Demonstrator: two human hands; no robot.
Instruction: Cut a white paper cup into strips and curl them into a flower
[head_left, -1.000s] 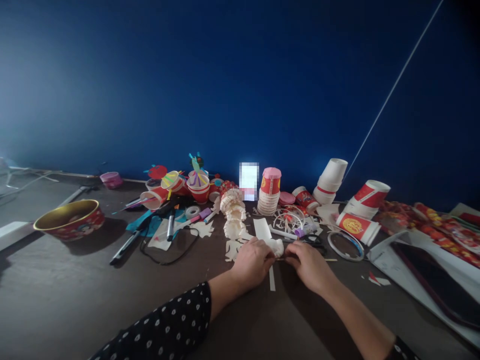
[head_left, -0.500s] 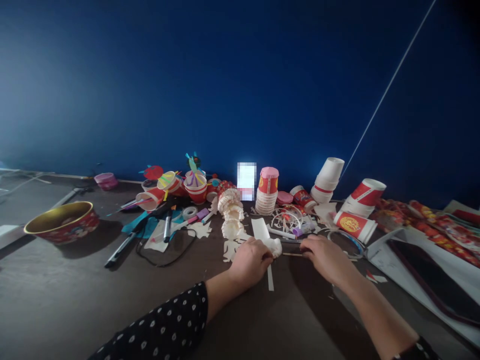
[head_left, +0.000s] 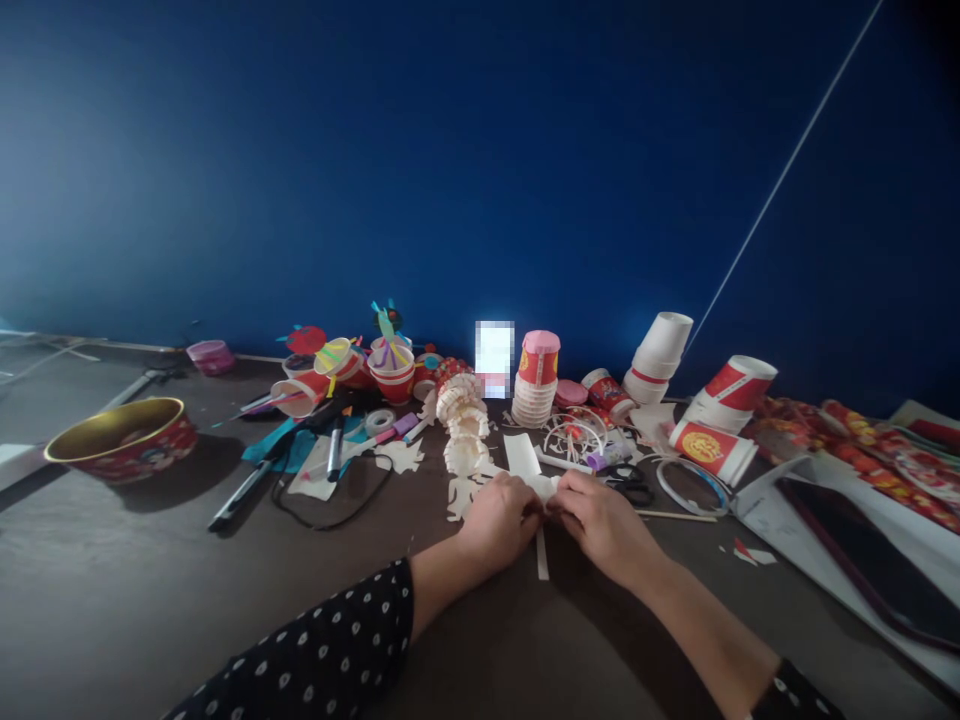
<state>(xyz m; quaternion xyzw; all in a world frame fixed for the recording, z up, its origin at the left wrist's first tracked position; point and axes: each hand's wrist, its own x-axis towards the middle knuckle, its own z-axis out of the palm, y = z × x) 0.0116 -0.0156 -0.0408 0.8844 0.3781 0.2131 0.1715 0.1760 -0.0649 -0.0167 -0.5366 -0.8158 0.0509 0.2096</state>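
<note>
My left hand is closed on a small curled white paper piece over the middle of the table. Close against it, my right hand pinches the right side of the same piece; its fingertips are partly hidden. A narrow white paper strip lies just below the hands, and a wider white strip lies beyond them. Left of the hands is a chain of cut white paper shapes. Right of my right hand are a thin stick and black scissors.
A gold-lined red bowl stands at the left. Markers, decorated paper cups and a stack of cups line the back. More stacked cups stand at the right, near a dark phone on a white tray.
My right hand has let go of the thin stick and moved left to the paper piece. The stick now lies on the table. My left hand has stayed in place.
</note>
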